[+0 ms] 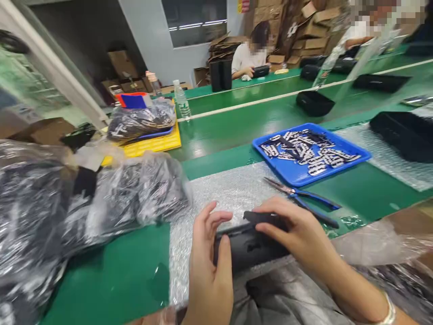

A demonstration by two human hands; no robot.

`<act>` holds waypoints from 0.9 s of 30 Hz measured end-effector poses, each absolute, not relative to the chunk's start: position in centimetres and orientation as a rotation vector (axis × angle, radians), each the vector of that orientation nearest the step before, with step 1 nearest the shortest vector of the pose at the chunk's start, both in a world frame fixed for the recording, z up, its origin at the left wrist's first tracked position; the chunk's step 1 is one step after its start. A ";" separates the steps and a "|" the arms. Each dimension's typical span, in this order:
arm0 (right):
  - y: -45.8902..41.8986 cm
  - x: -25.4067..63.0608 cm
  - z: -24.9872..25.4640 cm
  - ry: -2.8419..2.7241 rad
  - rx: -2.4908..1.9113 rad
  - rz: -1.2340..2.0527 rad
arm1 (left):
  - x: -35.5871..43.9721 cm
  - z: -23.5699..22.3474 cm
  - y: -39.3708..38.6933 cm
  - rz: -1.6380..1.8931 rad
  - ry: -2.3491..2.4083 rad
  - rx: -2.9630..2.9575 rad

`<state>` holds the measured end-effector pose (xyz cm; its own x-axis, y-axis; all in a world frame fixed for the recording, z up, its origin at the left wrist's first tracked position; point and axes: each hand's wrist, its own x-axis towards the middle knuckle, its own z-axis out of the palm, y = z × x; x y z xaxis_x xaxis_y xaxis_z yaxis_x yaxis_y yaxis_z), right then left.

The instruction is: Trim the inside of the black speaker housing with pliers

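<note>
Green assembly bench [104, 275], bubble-wrap sheet [219, 198] laid across it. Left hand [209, 266] grasping black plastic housing [250, 248], thumb on near face, fingers curled toward top edge. Right hand [291, 225] clenched round housing's far end, fingers pressing dark rubbery strip [262, 218] along top edge. Housing held just above bubble wrap. Blue-handled pliers [304, 198] just beyond housing, untouched. Further out past housing, blue tray [270, 164] of black-and-white strips [309, 153]. Left of housing, clear bags of black parts [111, 212].
</note>
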<state>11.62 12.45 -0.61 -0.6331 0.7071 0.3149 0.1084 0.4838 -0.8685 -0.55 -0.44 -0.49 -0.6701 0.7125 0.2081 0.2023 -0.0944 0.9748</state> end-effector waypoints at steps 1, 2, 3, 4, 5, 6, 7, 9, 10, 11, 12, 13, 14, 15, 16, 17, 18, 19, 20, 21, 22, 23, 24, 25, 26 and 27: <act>12.6 11.7 -0.3 -2.076 -0.691 1.169 | -0.9 -0.7 -0.7 1.750 1.887 1.073; 12.8 11.7 0.0 -2.100 -0.716 1.195 | -1.2 -0.8 -1.0 1.663 1.970 1.157; 12.9 11.8 0.3 -2.131 -0.734 1.213 | -1.4 -0.8 -1.2 1.571 2.038 1.242; 13.1 11.9 0.6 -2.167 -0.739 1.224 | -1.6 -0.9 -1.3 1.491 2.087 1.328; 13.1 12.0 0.9 -2.208 -0.726 1.226 | -1.7 -0.9 -1.4 1.429 2.118 1.407; 13.1 12.2 1.1 -2.251 -0.692 1.215 | -1.7 -0.9 -1.4 1.392 2.135 1.469; 13.1 12.4 1.3 -2.291 -0.647 1.194 | -1.7 -0.8 -1.4 1.384 2.144 1.506; 12.9 12.7 1.4 -2.338 -0.550 1.154 | -1.5 -0.5 -1.3 1.426 2.140 1.496; 12.8 12.8 1.4 -2.344 -0.521 1.142 | -1.3 -0.3 -1.2 1.458 2.121 1.471; 12.7 12.8 1.4 -2.338 -0.513 1.134 | -1.2 -0.1 -1.2 1.494 2.092 1.454; 12.6 12.8 1.3 -2.328 -0.523 1.135 | -1.1 0.2 -1.1 1.525 2.056 1.458; 12.6 12.8 1.3 -2.317 -0.540 1.151 | -1.0 0.5 -1.0 1.551 2.017 1.484; 12.6 12.7 1.3 -2.304 -0.558 1.185 | -1.0 0.7 -0.8 1.564 1.984 1.520; 12.6 12.7 1.3 -2.288 -0.573 1.236 | -0.9 0.8 -0.6 1.568 1.963 1.548; 12.7 12.7 1.2 -2.263 -0.582 1.302 | -0.9 0.9 -0.4 1.567 1.943 1.554; 12.9 12.8 1.2 -2.229 -0.583 1.385 | -0.8 0.9 -0.1 1.569 1.915 1.525; 13.1 12.9 1.1 -2.181 -0.567 1.484 | -0.7 0.9 0.2 1.585 1.872 1.456; 13.3 13.0 1.0 -2.119 -0.531 1.588 | -0.6 0.9 0.4 1.622 1.807 1.352; 13.5 13.2 0.8 -2.051 -0.479 1.685 | -0.4 0.8 0.7 1.671 1.721 1.231; 13.8 13.4 0.6 -1.980 -0.424 1.763 | -0.2 0.8 1.0 1.722 1.626 1.106; 14.0 13.6 0.3 -1.914 -0.381 1.817 | 0.1 0.8 1.2 1.762 1.536 0.994; 14.2 13.7 0.2 -1.861 -0.357 1.843 | 0.4 0.8 1.5 1.783 1.463 0.910; 14.3 13.8 0.0 -1.825 -0.352 1.843 | 0.7 0.8 1.7 1.787 1.411 0.859; 14.4 13.8 -0.1 -1.804 -0.354 1.832 | 1.1 0.8 1.9 1.782 1.379 0.837; 14.4 13.8 -0.1 -1.786 -0.351 1.822 | 1.4 0.7 2.1 1.772 1.364 0.839; 14.4 13.8 0.0 -1.765 -0.345 1.815 | 1.6 0.7 2.3 1.761 1.362 0.864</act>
